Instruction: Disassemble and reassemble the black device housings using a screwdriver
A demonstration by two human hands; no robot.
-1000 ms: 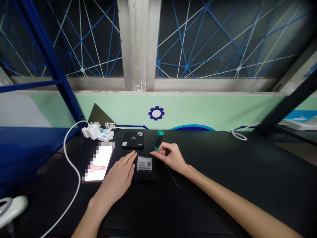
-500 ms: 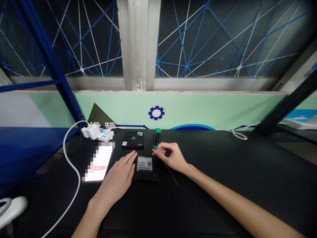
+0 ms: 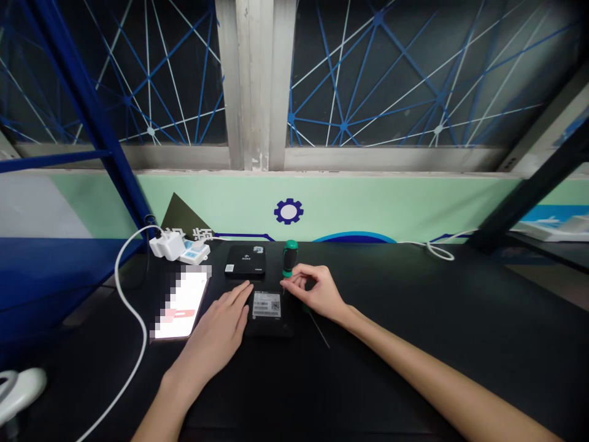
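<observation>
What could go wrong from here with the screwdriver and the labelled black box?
The screwdriver stands upright, pinched by the right hand just below its handle, so it might tilt or slip. The left hand lies at the left side of the labelled black box; if its hold is light, the box could shift. The thin metal rod near the right hand might get knocked.

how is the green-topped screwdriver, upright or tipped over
Nearly upright: the screwdriver points its green end up, with the right hand at its lower part.
</observation>
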